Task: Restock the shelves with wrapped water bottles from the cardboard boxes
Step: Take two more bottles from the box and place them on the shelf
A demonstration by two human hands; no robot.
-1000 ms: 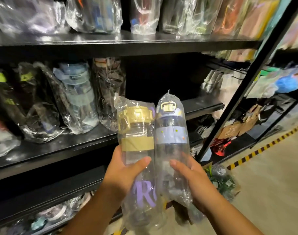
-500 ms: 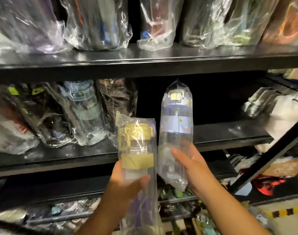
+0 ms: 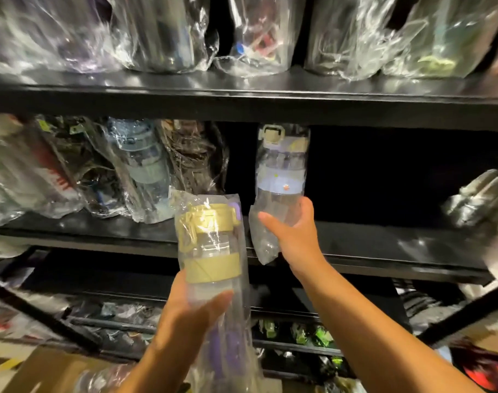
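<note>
Clear, crinkled plastic wrap is catching the light around the bottle with the yellow lid [image 3: 211, 251], held at six o'clock; its body is showing as smooth see-through plastic, its lid and band as matt yellow plastic. The bottle with the lilac band [image 3: 282, 177], at about one o'clock from it, is looking equally clear and smooth under glossy film. The black shelf [image 3: 242, 89] at twelve o'clock is gleaming like smooth painted metal. The box [image 3: 52, 370] at seven o'clock is showing dull brown cardboard
</note>
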